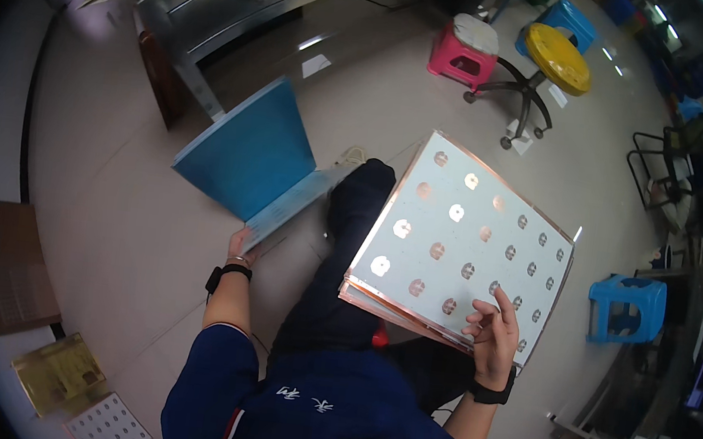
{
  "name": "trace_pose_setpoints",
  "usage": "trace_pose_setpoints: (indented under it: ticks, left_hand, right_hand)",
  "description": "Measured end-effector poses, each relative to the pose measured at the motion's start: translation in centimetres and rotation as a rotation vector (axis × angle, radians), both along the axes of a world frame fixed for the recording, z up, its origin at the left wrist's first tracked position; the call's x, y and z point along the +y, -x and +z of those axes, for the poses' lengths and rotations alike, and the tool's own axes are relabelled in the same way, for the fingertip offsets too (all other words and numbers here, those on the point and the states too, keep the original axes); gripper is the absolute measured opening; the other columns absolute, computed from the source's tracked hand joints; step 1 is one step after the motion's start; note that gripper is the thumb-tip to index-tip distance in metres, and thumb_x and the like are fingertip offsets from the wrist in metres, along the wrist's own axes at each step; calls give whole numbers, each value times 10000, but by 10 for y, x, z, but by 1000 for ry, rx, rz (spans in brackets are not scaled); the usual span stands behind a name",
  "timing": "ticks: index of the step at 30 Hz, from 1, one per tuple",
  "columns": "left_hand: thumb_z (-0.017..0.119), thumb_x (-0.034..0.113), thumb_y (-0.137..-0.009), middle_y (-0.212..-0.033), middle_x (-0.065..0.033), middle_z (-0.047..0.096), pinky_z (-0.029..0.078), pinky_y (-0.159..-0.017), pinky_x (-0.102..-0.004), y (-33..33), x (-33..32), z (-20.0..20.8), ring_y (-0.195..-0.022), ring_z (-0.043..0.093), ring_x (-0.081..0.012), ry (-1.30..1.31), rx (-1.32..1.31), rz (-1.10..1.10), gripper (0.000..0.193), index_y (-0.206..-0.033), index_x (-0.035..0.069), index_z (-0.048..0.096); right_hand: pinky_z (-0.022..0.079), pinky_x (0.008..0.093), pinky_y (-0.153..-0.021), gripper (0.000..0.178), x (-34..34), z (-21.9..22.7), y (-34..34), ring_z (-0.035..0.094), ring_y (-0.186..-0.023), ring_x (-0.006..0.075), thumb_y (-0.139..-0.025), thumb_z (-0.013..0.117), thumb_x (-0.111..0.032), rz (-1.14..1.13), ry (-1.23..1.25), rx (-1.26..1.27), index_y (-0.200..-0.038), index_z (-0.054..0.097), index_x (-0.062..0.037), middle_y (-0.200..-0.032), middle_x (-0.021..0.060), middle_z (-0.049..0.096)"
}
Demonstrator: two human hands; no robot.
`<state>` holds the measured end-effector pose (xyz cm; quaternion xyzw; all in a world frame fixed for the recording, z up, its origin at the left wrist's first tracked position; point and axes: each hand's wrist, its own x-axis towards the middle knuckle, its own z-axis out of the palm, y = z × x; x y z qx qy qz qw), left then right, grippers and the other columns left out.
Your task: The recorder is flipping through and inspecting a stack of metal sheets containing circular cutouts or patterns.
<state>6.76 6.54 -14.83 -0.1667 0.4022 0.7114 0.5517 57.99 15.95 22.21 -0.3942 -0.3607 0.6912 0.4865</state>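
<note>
My left hand (246,246) grips the near lower edge of a blue folder-like thing (251,152), whose two flat parts stand at an angle to each other. Its fingers are partly hidden behind that edge. To the right lies a stack of flat panels (452,248) with copper-coloured edges. The top panel is pale, with rows of small round metallic shapes. Over its near right part hovers my right hand (494,335), fingers apart and loosely bent, holding nothing. Whether its fingertips touch the panel I cannot tell. What bears the stack is hidden.
A metal-framed table (209,25) stands at the far left. Beyond the stack are a pink stool (463,54) and a wheeled yellow-seated stool (558,59). A blue stool (627,310) is at the right. Cardboard (15,277) and a dotted panel (110,424) lie at the left.
</note>
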Motion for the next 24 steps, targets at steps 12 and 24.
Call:
trace_pose_setpoints:
  ticks: [12, 24]
  left_hand:
    - [355, 244, -963, -1306, -214, 435, 433, -965, -413, -38, 80, 98, -1167, 469, -346, 148, 57, 276, 402, -1331, 83, 325]
    - [454, 211, -949, -732, -41, 587, 461, -573, -203, -165, 132, 266, -616, 558, -98, -272, 611, -719, 220, -961, 25, 571]
  right_hand:
    - [549, 274, -683, 388, -5, -4, -33, 619, -848, 199, -932, 451, -146, -166, -1, -282, -1287, 417, 9, -1071, 195, 593]
    - [439, 351, -887, 338, -2, -39, -93, 557, -1024, 267, -890, 454, -47, -560, -334, -1453, -1222, 505, -6, -1165, 162, 559]
